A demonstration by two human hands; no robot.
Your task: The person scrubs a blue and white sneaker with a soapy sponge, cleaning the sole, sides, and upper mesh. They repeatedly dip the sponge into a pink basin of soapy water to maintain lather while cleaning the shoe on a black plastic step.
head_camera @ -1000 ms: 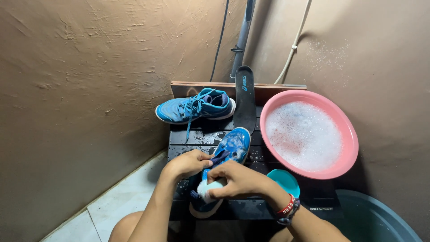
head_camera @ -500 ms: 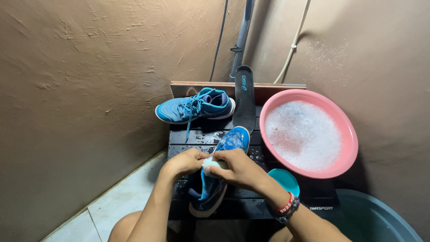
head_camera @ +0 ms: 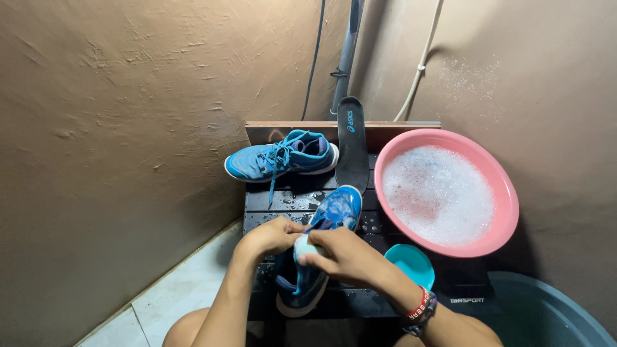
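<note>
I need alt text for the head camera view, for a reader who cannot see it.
Two hands, left and right, hold a wet blue shoe on a dark stand. A second shoe, an upright insole and a pink basin of suds sit behind.

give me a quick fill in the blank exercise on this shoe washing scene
1. The left hand and the right hand both hold a wet ____ shoe on the dark stand.
2. The pink basin is filled with soapy ____.
3. A black insole leans upright between the second shoe and the ____.
4. A small ____ scoop sits just below the basin.

Missing words: blue; foam; basin; teal
</note>
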